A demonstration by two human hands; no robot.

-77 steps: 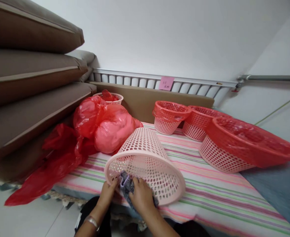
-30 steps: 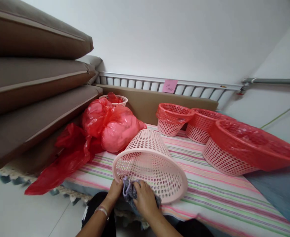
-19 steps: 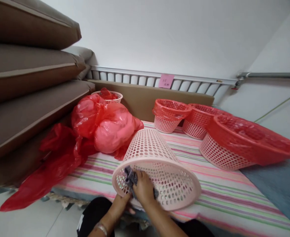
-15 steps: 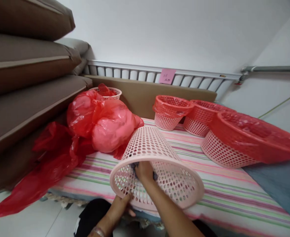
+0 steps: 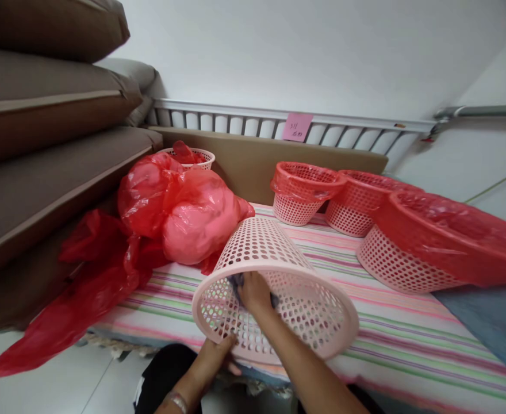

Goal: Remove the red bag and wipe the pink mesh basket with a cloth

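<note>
With our left hand (image 5: 216, 359) gripping the basket (image 5: 274, 299) rim, our right hand (image 5: 255, 290), clutching the cloth (image 5: 236, 282), should press firmly inside.

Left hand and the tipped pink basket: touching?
Touching. The head view shows the left hand gripping the lower rim of the pink basket, fingers pressed against the mesh.

Both forearms are bare, with no sleeves showing. A thin silver bangle (image 5: 174, 398) circles the wrist just behind the left hand (image 5: 217, 355); the right hand (image 5: 253, 290) wears nothing. Below the hands, dark trousers (image 5: 164, 374) with a white patch.
</note>
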